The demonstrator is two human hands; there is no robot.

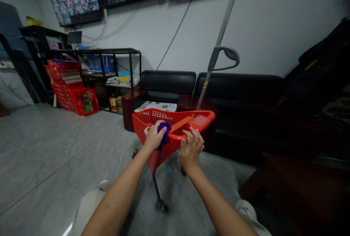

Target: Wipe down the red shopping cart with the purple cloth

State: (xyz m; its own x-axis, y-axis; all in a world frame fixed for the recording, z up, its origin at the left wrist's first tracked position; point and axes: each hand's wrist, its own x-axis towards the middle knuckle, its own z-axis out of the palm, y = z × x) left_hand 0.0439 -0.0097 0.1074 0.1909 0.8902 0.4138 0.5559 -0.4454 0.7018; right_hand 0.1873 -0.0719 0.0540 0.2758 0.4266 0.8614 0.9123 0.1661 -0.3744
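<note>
A red plastic shopping cart (175, 146) with a perforated basket stands on casters in front of me. My left hand (154, 136) is closed on a purple cloth (165, 128), which lies against the near left part of the cart's rim. Thin teal strands (170, 168) dangle below the cloth. On the near right, my right hand (191, 148) has its fingers curled over the rim beside a rectangular panel (200, 120). A metal pole (225, 17) with a grey handle (231, 56) rises at the cart's far right; its lower end is hidden.
Black sofas (168, 81) line the wall behind the cart, with newspapers (157, 106) on one. Red boxes (65, 90) are stacked at the left beside a shelf (133, 51). Dark red wooden furniture (298, 181) stands at the lower right. Grey tiles (54, 148) cover the floor.
</note>
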